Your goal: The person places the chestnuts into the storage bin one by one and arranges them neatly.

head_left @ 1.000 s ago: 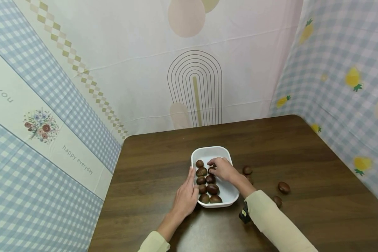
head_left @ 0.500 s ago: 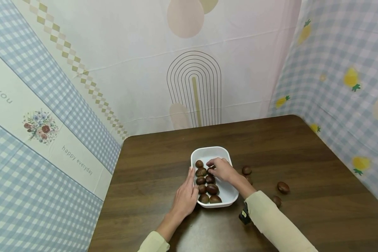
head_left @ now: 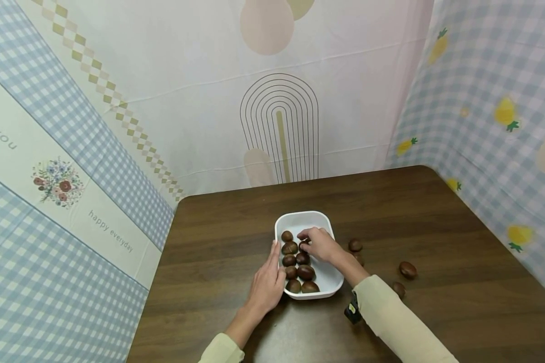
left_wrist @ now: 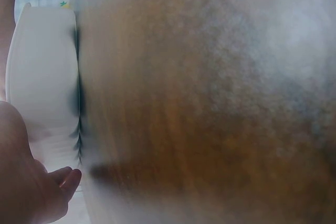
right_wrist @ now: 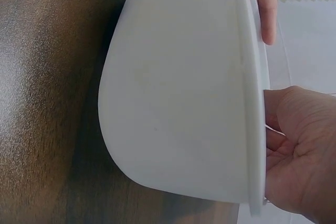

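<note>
A white rectangular dish [head_left: 330, 282] stands on the table, with chestnuts [head_left: 306, 273] laid in two columns along its left side. My left hand [head_left: 265, 285] rests against the dish's left wall, its fingers straight along the outside. Inside the dish, my right hand [head_left: 321, 244] pinches a dark chestnut [head_left: 303, 246] at the far end of the second column. The right wrist view shows the dish's outer wall [right_wrist: 178, 87], which hides the right fingertips. In the left wrist view the left hand [left_wrist: 39, 182] touches the dish's side.
To the right of the dish, several loose chestnuts [head_left: 407, 269] lie on the brown wooden table [head_left: 218, 242]; the right forearm partly covers some. Patterned cloths [head_left: 200, 101] hang behind the table and on both sides.
Both hands, the dish and the chestnuts keep their places. Only a very slight shift of the head view is visible.
</note>
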`<move>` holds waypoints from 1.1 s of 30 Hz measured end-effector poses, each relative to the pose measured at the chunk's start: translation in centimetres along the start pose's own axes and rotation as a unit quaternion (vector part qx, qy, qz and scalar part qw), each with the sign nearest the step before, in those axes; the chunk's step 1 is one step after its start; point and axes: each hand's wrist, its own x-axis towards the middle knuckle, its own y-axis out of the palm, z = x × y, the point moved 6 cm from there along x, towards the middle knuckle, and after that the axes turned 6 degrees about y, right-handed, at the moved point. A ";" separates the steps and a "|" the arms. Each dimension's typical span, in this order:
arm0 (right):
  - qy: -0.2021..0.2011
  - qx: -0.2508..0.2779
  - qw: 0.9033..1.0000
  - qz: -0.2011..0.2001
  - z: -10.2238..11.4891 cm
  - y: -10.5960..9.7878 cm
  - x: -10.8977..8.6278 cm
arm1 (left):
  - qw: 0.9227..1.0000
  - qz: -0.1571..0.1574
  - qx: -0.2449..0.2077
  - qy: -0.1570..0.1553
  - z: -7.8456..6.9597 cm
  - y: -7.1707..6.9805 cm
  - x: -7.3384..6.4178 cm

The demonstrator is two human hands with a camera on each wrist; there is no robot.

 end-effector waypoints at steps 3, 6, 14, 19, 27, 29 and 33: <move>0.003 0.004 1.000 0.000 0.0 -0.2 0.0 | 1.000 -0.001 0.001 0.002 0.0 0.0 0.0; 0.008 0.011 1.000 0.002 0.0 -0.4 -0.1 | 1.000 0.000 0.001 0.002 0.0 0.0 0.0; -0.021 0.038 0.997 -0.056 -0.4 -3.2 -1.2 | 1.000 -0.004 -0.002 0.004 0.0 0.0 0.0; -0.038 0.050 0.988 -0.143 -2.0 -5.7 -2.6 | 1.000 -0.007 -0.004 0.004 -0.2 0.0 0.0; -0.055 0.051 0.963 -0.259 -6.0 -9.4 -6.3 | 1.000 -0.005 -0.007 0.000 -0.3 -0.1 0.0; -0.052 0.045 0.959 -0.275 -7.4 -10.2 -7.5 | 1.000 -0.004 -0.007 -0.002 -0.2 -0.1 -0.1; -0.031 0.038 0.958 -0.283 -10.2 -11.2 -10.0 | 1.000 -0.002 -0.005 -0.004 -0.2 -0.1 -0.1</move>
